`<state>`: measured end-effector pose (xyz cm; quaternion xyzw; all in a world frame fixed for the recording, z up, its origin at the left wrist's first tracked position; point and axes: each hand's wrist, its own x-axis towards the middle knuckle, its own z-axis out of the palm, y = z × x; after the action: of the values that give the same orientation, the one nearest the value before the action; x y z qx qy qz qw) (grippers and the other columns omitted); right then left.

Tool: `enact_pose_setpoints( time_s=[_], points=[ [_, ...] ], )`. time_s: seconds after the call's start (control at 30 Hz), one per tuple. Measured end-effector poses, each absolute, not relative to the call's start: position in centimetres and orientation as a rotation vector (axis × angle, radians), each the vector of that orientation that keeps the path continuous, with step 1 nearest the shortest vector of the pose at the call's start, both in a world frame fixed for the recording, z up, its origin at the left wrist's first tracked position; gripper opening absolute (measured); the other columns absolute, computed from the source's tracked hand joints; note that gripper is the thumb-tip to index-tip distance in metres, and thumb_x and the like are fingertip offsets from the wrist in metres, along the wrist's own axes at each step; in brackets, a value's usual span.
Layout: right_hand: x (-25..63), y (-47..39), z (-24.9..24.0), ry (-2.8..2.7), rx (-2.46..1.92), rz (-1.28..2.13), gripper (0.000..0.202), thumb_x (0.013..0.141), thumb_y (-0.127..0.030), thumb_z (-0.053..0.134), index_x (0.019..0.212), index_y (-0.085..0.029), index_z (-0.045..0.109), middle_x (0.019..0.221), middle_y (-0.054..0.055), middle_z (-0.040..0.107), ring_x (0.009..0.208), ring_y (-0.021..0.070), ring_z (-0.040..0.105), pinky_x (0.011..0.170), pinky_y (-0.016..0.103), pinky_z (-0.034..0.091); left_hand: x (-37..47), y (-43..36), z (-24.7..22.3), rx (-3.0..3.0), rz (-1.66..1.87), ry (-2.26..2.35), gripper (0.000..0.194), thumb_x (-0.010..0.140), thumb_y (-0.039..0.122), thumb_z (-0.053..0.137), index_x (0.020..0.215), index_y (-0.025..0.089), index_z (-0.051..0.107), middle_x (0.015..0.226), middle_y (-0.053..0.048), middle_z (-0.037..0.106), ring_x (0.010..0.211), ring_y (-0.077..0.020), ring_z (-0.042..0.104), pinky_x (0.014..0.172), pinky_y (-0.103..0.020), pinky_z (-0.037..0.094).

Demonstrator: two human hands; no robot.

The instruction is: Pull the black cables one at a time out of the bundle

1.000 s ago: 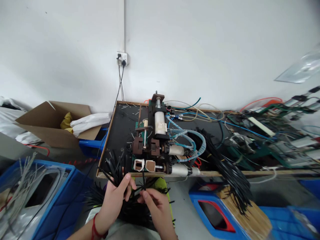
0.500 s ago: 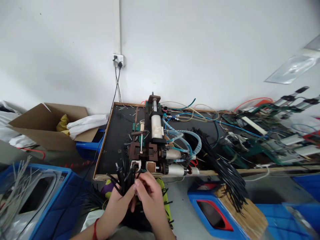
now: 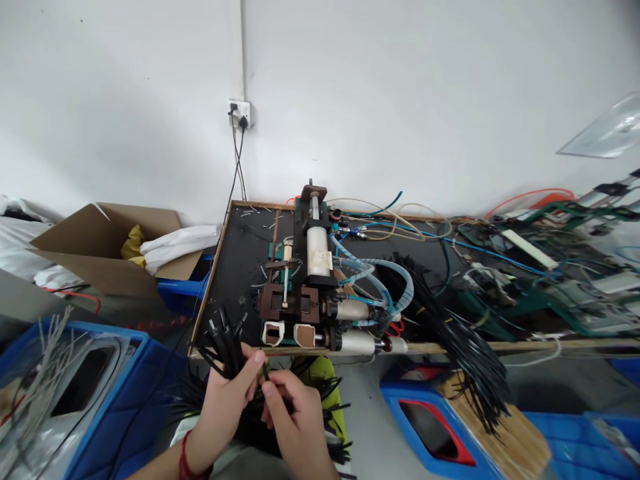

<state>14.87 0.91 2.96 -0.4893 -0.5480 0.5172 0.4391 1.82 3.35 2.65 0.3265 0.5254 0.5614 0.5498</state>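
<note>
My left hand (image 3: 226,399), with a red string on its wrist, is closed round a bundle of black cables (image 3: 227,343) whose ends point up. Just right of it, my right hand (image 3: 295,410) pinches a single black cable (image 3: 265,367) between thumb and fingers. Both hands are in front of the bench's near edge, below a pneumatic machine (image 3: 319,253) with brown metal blocks and two white-rimmed pads (image 3: 304,335). More black cables lie on my lap under the hands, partly hidden.
A large bundle of black cables (image 3: 450,340) hangs over the bench edge on the right. Blue crates (image 3: 115,400) stand at left and right. An open cardboard box (image 3: 95,267) is at the left. Another machine (image 3: 565,287) sits farther right on the bench.
My left hand with the bundle has shifted left, away from the white-rimmed pads. The fingers of my two hands are farther apart, with a single cable showing between them. The view has shifted slightly.
</note>
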Motion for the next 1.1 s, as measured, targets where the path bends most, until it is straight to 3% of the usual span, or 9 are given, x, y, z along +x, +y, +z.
enact_pose_setpoints(
  time_s=[0.1, 0.23, 0.5, 0.8, 1.1],
  points=[
    [15.4, 0.7, 2.4, -1.304, -1.110, 1.539, 0.044, 0.096, -0.057, 0.061, 0.083, -0.017, 0.073, 0.057, 0.002, 0.066, 0.052, 0.0149, 0.059, 0.055, 0.025, 0.043, 1.9, 3.9, 3.1, 0.631, 1.445, 1.240, 0.037, 0.083, 0.048, 0.080, 0.074, 0.019, 0.058, 0.045, 0.010, 0.039, 0.041, -0.0068, 0.031, 0.041, -0.020, 0.026],
    [15.3, 0.5, 1.0, -0.891, -0.812, 1.816, 0.041, 0.092, -0.055, 0.068, 0.077, -0.017, 0.070, 0.050, 0.000, 0.062, 0.045, 0.0120, 0.050, 0.054, 0.024, 0.035, 2.1, 4.2, 3.5, 0.609, 1.463, 1.190, 0.035, 0.084, 0.049, 0.080, 0.090, 0.017, 0.065, 0.047, 0.011, 0.038, 0.042, -0.0060, 0.028, 0.041, -0.019, 0.023],
    [14.0, 2.4, -0.1, -0.208, -0.470, 1.872, 0.023, 0.084, -0.033, 0.079, 0.071, -0.018, 0.070, 0.039, -0.009, 0.042, 0.039, 0.0088, 0.029, 0.055, 0.025, 0.032, 2.3, 4.9, 4.1, 0.541, 1.495, 1.068, 0.033, 0.085, 0.046, 0.080, 0.089, 0.018, 0.063, 0.051, 0.012, 0.034, 0.045, -0.0053, 0.022, 0.042, -0.018, 0.021],
    [14.6, 3.2, -0.1, -0.171, -0.468, 1.950, 0.017, 0.086, -0.024, 0.075, 0.072, -0.015, 0.074, 0.039, -0.010, 0.036, 0.039, 0.0079, 0.020, 0.053, 0.025, 0.034, 3.0, 5.2, 4.4, 0.518, 1.412, 1.071, 0.041, 0.079, 0.051, 0.084, 0.085, 0.019, 0.061, 0.053, 0.012, 0.031, 0.047, -0.0056, 0.021, 0.044, -0.018, 0.020],
    [15.2, 3.8, 0.1, -0.126, -0.500, 1.954, 0.016, 0.084, -0.024, 0.078, 0.071, -0.014, 0.075, 0.038, -0.011, 0.037, 0.038, 0.0070, 0.019, 0.051, 0.023, 0.036, 4.0, 5.6, 4.8, 0.429, 1.391, 1.082, 0.048, 0.069, 0.051, 0.090, 0.090, 0.018, 0.063, 0.054, 0.011, 0.038, 0.047, -0.0053, 0.028, 0.044, -0.018, 0.024]
  ],
)
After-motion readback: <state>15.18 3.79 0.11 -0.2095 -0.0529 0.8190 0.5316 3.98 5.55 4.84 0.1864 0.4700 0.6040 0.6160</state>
